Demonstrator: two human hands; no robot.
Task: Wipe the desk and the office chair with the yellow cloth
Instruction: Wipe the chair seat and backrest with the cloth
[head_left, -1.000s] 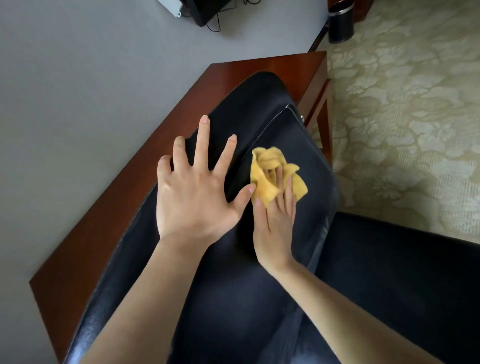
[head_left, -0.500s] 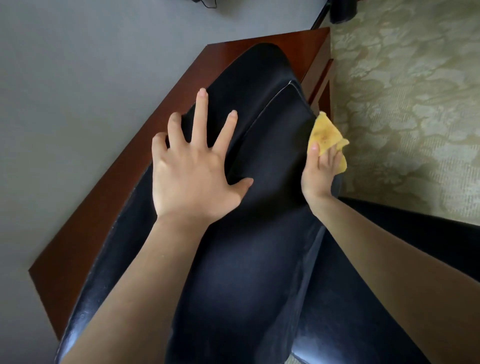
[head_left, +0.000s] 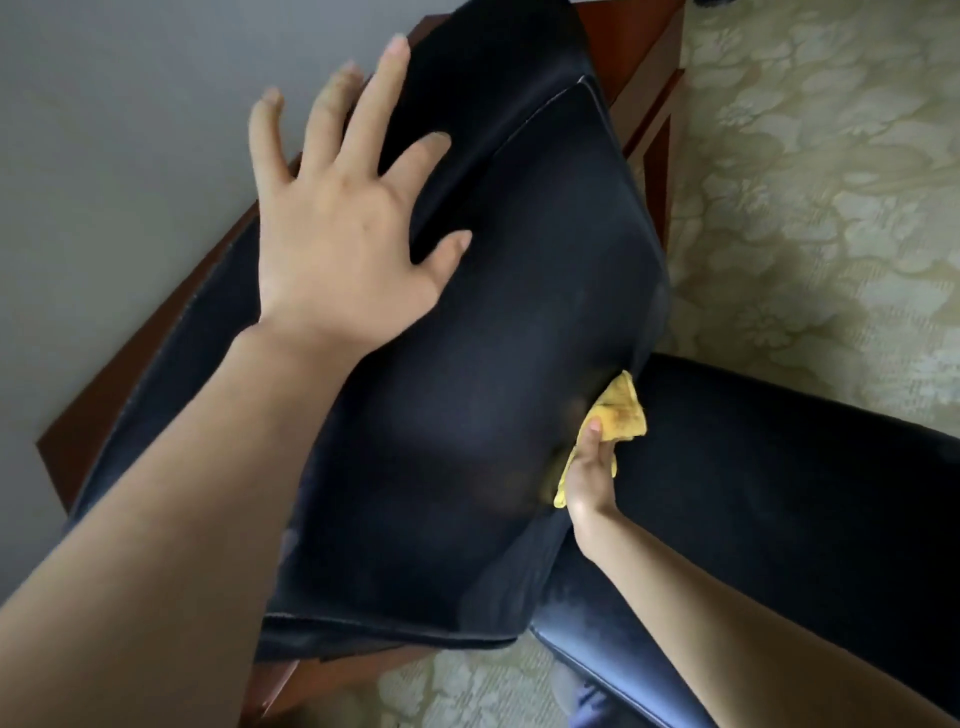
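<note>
The black office chair (head_left: 509, 322) fills the middle of the view, its padded backrest leaning toward me and its seat (head_left: 769, 493) at the lower right. My left hand (head_left: 353, 223) lies flat on the upper backrest, fingers spread, holding nothing. My right hand (head_left: 592, 475) grips the crumpled yellow cloth (head_left: 621, 415) and presses it against the backrest's right edge, low down where it meets the seat. The reddish-brown wooden desk (head_left: 93, 441) runs behind the chair along the wall, mostly hidden by the backrest.
A grey wall (head_left: 114, 156) rises at the left behind the desk. Pale patterned carpet (head_left: 821, 208) covers the floor at the right and shows below the chair (head_left: 467, 691). The desk's far end and leg (head_left: 654, 93) stand at the top right.
My right hand has slid the cloth down the backrest's right edge, from near the top to the seat junction. The view has dropped closer; my left hand stays spread on the backrest.
</note>
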